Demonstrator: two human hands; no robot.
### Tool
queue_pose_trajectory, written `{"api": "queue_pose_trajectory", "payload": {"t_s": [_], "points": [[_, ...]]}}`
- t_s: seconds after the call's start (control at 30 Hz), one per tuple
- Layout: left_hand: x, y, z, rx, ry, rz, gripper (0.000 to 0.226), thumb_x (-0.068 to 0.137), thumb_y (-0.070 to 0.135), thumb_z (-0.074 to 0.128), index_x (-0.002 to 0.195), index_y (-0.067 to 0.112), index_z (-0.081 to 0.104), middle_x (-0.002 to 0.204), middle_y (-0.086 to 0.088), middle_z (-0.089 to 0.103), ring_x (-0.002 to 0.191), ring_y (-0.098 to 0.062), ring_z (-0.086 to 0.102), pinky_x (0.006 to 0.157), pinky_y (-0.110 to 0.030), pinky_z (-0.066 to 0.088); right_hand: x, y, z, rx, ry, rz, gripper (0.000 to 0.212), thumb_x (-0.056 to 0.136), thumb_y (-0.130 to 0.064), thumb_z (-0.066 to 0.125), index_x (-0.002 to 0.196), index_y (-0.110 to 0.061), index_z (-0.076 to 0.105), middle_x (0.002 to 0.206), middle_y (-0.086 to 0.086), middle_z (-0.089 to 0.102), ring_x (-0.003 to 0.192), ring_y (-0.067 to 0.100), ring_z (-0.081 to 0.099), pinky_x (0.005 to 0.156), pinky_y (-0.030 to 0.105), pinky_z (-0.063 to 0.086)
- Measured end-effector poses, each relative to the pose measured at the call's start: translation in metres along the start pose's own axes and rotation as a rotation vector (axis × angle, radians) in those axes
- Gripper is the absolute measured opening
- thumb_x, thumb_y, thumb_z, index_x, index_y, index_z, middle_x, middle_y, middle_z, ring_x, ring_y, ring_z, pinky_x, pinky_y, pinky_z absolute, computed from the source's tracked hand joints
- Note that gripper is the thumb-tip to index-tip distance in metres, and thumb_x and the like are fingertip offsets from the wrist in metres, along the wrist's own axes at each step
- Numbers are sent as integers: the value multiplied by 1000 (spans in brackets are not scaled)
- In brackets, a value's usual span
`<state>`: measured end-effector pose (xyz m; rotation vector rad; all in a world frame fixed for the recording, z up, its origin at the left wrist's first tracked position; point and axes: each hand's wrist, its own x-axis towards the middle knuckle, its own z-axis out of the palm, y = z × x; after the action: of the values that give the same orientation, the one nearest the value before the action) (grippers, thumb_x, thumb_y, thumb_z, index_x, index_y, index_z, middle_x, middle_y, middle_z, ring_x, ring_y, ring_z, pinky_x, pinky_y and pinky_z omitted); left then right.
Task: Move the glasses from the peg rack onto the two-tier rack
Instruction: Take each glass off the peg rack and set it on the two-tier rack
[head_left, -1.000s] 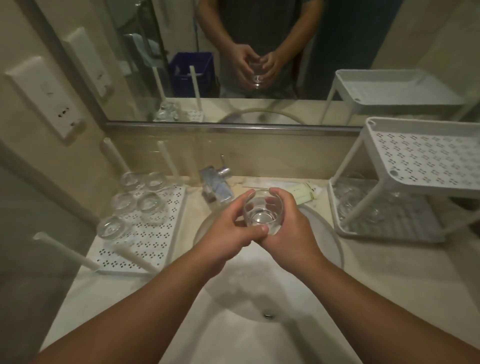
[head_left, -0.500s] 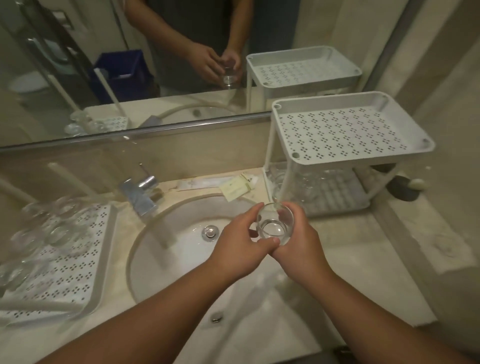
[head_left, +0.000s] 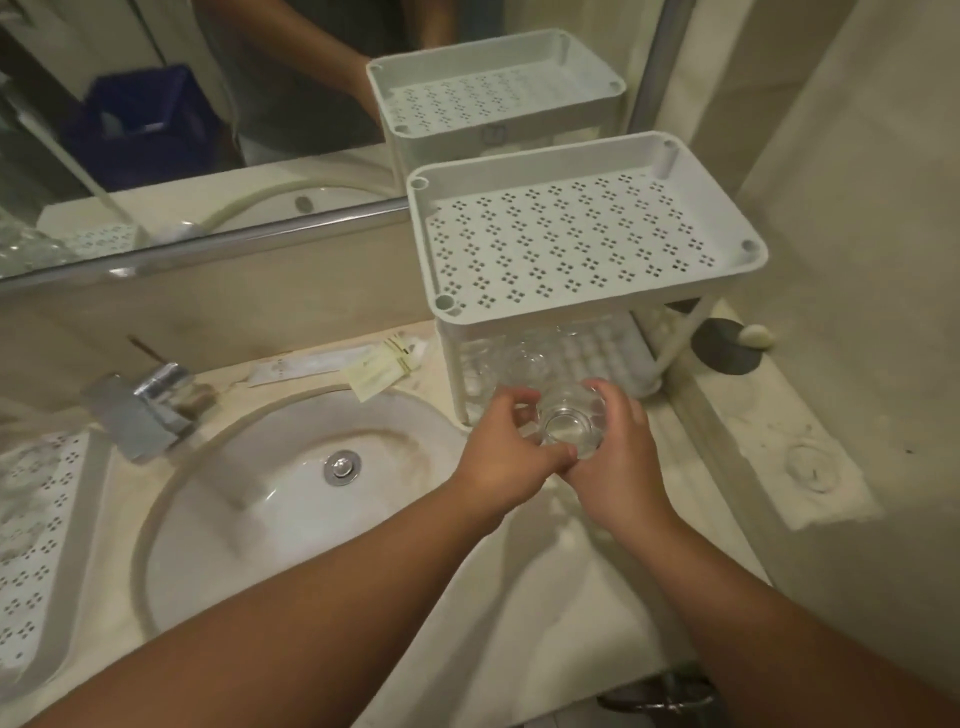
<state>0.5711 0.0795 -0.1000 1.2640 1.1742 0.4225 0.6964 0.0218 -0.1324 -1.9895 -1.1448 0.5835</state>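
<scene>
Both hands, left (head_left: 506, 452) and right (head_left: 618, 457), gripped one glass (head_left: 570, 427) before the rack (head_left: 587, 244); lower-tier glasses (head_left: 524, 358) appeared indistinct; peg rack (head_left: 36, 545) was cropped and blurred.

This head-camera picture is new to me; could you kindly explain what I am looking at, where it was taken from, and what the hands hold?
There is no machine here: a person wears a wide-angle camera on the head, looking forward and down at their own arms. The left hand and right hand together grip one small clear drinking glass, just in front of the white perforated plastic two-tier rack. Its top shelf is bare; clear glasses already stand on the lower shelf. On the pale stone counter are a round white sink, a chrome tap, some paper sachets, and at far left the white peg rack. The mirror behind reflects the scene.
</scene>
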Motion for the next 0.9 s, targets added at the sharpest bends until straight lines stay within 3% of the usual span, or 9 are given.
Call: {"api": "queue_pose_trajectory", "payload": {"t_s": [0.13,0.23,0.37,0.43,0.6,0.77,0.9], "points": [[17,2,26,-112,45,-40,61,77,14,82,126,26,48,116,9,55,105,-5,63,68,-14,49,27,14,-9,-20,8,24,88,69,-8,83,142,-29,39,137,2,42,117,15,51,87,21,38],[28,6,41,-153,83,-39,64,75,26,81,128,25,47,115,1,56,95,-9,65,71,-22,53,50,20,-12,-40,29,35,85,73,-10,82,144,-25,38,134,4,45,117,17,50,86,23,38],[41,14,51,-194,55,-75,66,80,39,73,138,30,43,111,4,60,98,-14,66,83,-39,57,79,26,-12,-35,65,48,71,81,-7,69,143,-22,38,134,8,46,116,23,51,88,27,46],[49,19,53,-232,32,-110,65,84,37,71,141,31,41,114,5,61,102,-18,66,84,-41,58,90,31,-11,-72,65,10,66,83,-4,63,142,-21,39,134,9,46,116,23,50,84,19,38],[62,27,53,-283,-24,-188,71,78,38,68,144,32,41,131,3,61,110,-20,62,93,-43,55,114,39,-5,-103,23,52,70,82,-6,63,146,-14,35,140,14,45,124,29,48,93,25,36],[75,24,53,-239,-52,-224,68,89,32,66,150,31,36,117,10,59,109,-24,62,97,-44,54,132,43,8,-198,-15,102,72,85,-13,67,148,-21,31,146,5,42,132,18,43,99,15,27],[80,23,54,-224,-60,-242,72,90,33,64,154,29,31,110,10,57,108,-26,64,94,-43,55,137,42,15,-131,10,147,71,84,-15,72,145,-21,38,144,6,47,131,20,47,105,25,39]]}}
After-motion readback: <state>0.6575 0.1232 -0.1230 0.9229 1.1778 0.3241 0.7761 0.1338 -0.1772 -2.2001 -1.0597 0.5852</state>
